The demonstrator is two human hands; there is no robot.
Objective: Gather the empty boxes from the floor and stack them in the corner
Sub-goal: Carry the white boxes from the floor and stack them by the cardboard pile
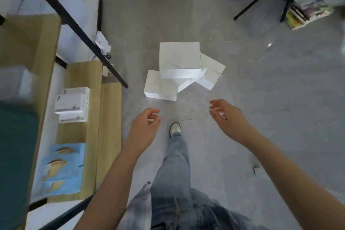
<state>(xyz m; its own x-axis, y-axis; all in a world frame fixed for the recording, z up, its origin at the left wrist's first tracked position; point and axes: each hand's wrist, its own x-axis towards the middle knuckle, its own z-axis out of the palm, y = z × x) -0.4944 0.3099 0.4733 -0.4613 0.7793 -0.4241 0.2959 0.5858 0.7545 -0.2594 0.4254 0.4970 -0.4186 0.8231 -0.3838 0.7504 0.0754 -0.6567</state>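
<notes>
While your left hand and right hand hover loosely curled, holding nothing — just short of the white boxes — square that skewed pile before lifting.

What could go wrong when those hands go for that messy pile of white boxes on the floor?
The top box sits askew on the boxes below, so lifting the pile as one might tip it off. The left hand and right hand are both empty and apart from the pile; a grip on the lower boxes alone may let the angled box slide out. The black table leg stands close by and could catch a swung load.
</notes>
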